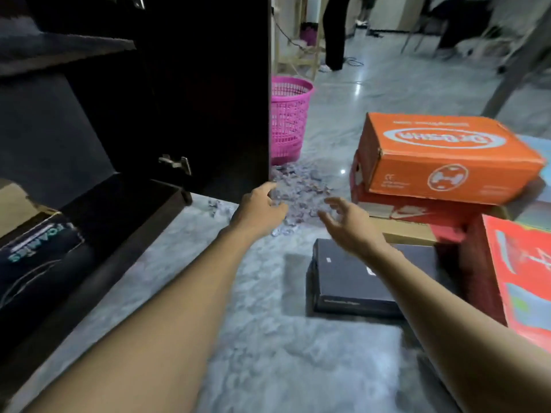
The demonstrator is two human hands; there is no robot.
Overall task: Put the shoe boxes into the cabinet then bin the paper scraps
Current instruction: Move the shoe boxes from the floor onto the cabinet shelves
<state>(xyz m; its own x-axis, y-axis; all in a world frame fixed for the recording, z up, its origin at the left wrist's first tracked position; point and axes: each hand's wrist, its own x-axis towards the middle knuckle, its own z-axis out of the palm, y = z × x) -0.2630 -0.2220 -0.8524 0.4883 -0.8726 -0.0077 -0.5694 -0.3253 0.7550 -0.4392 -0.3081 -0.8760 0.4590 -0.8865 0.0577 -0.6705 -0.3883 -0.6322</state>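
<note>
Both my arms reach forward over the marble floor. My left hand hovers at the near left edge of a pile of paper scraps, fingers loosely curled, holding nothing. My right hand is spread open just right of the pile. An orange shoe box lies atop a red shoe box on the right. A black shoe box lies flat under my right forearm. Another red box stands at the far right. A dark box sits in the open dark cabinet on the left.
A pink mesh bin stands just behind the scraps, beside the cabinet's open door. A flat brown cardboard piece lies under the red boxes. A person's dark legs and wooden furniture are far back.
</note>
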